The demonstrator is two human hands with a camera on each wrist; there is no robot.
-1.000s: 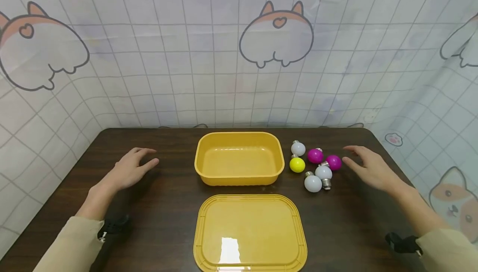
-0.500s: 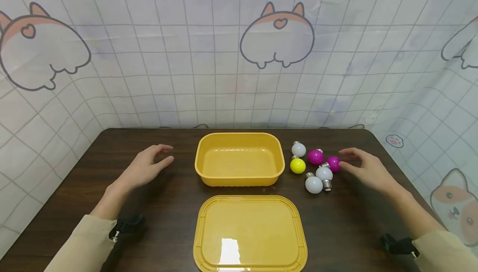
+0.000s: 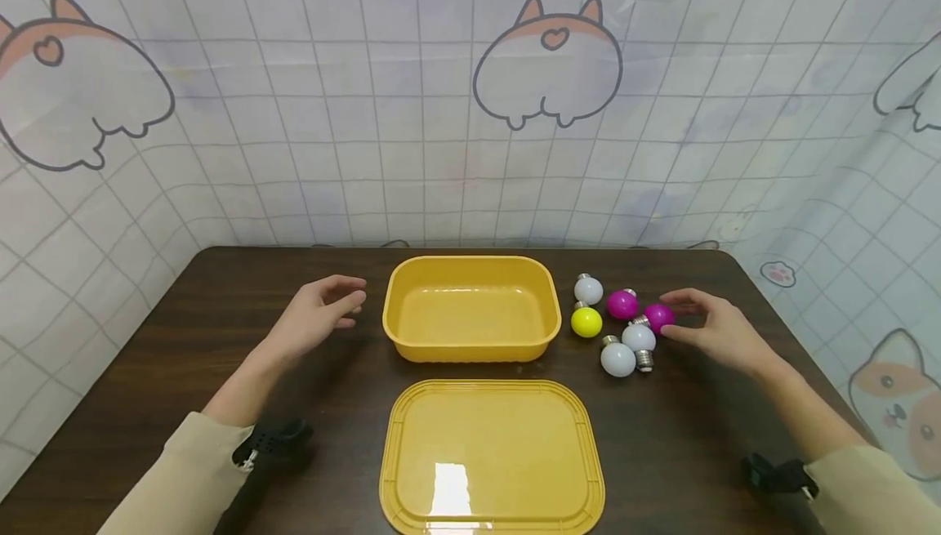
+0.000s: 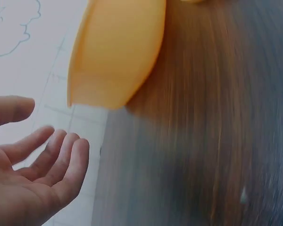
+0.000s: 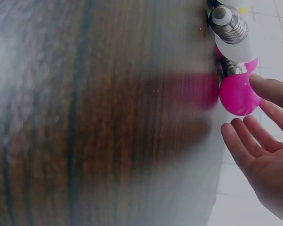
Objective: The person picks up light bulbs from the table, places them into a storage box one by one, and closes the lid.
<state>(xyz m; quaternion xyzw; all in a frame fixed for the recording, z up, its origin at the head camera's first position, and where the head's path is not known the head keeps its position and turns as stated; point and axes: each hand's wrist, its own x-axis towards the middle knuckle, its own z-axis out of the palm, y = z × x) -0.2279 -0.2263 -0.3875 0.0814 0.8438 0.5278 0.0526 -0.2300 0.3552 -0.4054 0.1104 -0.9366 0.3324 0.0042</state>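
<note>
My right hand (image 3: 709, 332) is at the right side of a magenta light bulb (image 3: 659, 317), fingertips right at its round end. In the right wrist view the thumb overlaps this bulb's edge, while the other fingers spread beside it, loosely bent. More bulbs lie around it: another magenta one (image 3: 622, 304), a yellow one (image 3: 586, 323) and several white ones, such as the nearest white bulb (image 3: 617, 360). With relaxed fingers and nothing in it, my left hand (image 3: 314, 316) hovers left of the yellow plastic box (image 3: 470, 353). The left wrist view shows its palm and bent fingers.
A flat yellow lid (image 3: 492, 461) lies on the dark wooden table (image 3: 309, 470) in front of the box. Behind the table hangs a white gridded cloth (image 3: 382, 110) with cartoon animals. Black straps sit at both wrists.
My left hand has moved right, closer to the box. My right hand has moved slightly left, up to the outermost magenta bulb. Box, lid and bulbs stay in place.
</note>
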